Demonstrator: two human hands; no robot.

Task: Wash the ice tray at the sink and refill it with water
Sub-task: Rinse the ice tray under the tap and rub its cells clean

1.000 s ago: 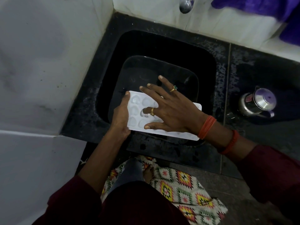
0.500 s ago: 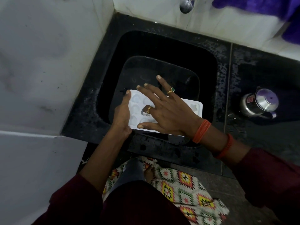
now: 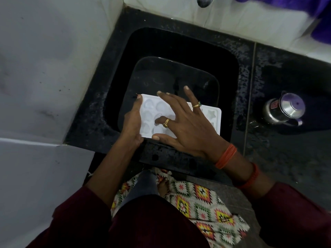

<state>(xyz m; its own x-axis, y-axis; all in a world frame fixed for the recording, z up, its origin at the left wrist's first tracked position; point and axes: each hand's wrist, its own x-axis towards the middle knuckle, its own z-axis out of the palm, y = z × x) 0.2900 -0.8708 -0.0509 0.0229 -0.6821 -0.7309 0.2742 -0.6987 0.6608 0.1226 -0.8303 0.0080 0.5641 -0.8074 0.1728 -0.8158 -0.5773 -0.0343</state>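
A white ice tray (image 3: 212, 116) with heart and star shaped moulds is held flat over the black sink (image 3: 231, 72), near its front edge. My left hand (image 3: 132, 120) grips the tray's left end, thumb along the top edge. My right hand (image 3: 180, 120) lies spread over the tray with fingers mostly straight; the ringed index finger bends down into one mould. The right hand hides the tray's middle. A chrome tap spout (image 3: 204, 1) shows at the top edge, above the sink's back.
A steel lidded pot (image 3: 284, 110) stands on the wet black counter (image 3: 286, 149) right of the sink. White tiled walls (image 3: 44, 68) close the left and back. A patterned mat (image 3: 202, 203) lies on the floor below. Purple cloth (image 3: 320, 20) hangs at the top right.
My right hand has slid slightly left across the tray, uncovering a star mould at its right end. The index finger stays bent into a mould. The left hand keeps its grip.
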